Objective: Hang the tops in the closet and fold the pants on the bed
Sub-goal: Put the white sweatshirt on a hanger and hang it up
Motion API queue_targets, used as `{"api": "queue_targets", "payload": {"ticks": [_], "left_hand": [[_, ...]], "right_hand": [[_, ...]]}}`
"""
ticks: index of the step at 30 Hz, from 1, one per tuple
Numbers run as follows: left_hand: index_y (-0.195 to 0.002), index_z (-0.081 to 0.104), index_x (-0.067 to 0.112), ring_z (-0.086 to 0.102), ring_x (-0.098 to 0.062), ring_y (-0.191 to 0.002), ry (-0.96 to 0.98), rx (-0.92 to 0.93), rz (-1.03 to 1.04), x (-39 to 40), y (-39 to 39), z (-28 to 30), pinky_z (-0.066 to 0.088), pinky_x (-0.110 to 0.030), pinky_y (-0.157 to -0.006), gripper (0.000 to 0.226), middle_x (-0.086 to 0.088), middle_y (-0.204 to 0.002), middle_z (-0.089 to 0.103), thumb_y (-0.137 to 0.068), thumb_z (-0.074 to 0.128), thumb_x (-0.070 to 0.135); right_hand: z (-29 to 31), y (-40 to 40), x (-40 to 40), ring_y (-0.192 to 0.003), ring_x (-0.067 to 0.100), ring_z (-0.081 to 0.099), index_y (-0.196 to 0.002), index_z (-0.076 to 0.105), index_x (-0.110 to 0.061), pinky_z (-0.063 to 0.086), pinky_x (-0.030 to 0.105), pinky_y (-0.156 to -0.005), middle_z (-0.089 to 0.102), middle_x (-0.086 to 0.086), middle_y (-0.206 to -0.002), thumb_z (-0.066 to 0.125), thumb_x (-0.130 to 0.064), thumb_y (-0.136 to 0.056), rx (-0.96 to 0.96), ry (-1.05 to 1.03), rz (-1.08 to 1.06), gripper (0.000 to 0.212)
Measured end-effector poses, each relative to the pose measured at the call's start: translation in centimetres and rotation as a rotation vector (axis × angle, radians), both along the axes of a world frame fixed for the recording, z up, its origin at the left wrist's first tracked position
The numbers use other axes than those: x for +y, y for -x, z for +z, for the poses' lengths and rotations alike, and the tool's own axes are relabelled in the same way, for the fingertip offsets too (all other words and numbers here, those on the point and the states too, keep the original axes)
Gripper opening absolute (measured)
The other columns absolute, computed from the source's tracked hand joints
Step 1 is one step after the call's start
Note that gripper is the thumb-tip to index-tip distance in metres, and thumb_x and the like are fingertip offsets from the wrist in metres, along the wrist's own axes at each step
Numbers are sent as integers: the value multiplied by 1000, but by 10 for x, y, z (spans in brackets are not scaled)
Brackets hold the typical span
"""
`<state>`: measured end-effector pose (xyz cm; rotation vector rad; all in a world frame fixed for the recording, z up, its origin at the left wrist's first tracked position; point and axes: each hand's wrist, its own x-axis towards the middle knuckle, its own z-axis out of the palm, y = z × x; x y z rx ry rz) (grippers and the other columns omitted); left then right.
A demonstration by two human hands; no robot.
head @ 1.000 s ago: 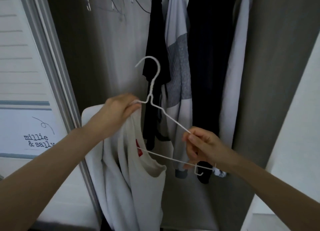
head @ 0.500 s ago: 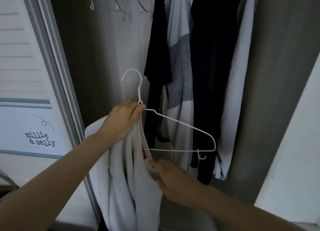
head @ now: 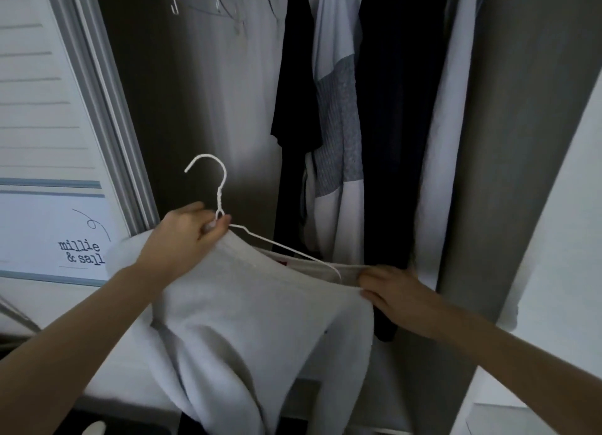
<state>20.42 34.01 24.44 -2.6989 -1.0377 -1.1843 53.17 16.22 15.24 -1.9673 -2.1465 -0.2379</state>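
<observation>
Now | left hand (head: 185,236) pinches hanger (head: 221,206) neck | right hand (head: 391,291) pinches top (head: 260,320) collar edge

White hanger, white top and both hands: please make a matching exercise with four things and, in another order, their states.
Things:
1. white hanger
2. white top
3. left hand
4. black garment

States:
A. hangs in the closet
B. stretched at the neckline by the right hand
C. grips the hanger at its neck
D. hook free, one arm inside the top

Pairs: 1-D, 2-B, 3-C, 4-A
</observation>
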Motion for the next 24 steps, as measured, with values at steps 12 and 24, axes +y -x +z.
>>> {"api": "queue_targets", "payload": {"ticks": [12, 24], "left_hand": [[-80, 62, 9, 51, -15, -63, -97, 0, -203, -60, -67, 15, 47, -33, -63, 41, 1, -74, 49, -96, 45, 43], [-76, 52, 16, 50, -9, -58, -76, -220, -13, -7, -3, 29, 36, -21, -54, 44, 5, -61, 51, -94, 34, 52]], "right_hand": [[86, 68, 0, -76, 6, 43, -88, 50, -14, 34, 14, -66, 41, -1, -86, 44, -13, -96, 484, -314, 215, 10], [150, 15, -40, -79, 20, 51, -82, 67, 8, 40, 32, -69, 50, 12, -92, 60, 11, -84, 360, -420, 239, 7]]}}
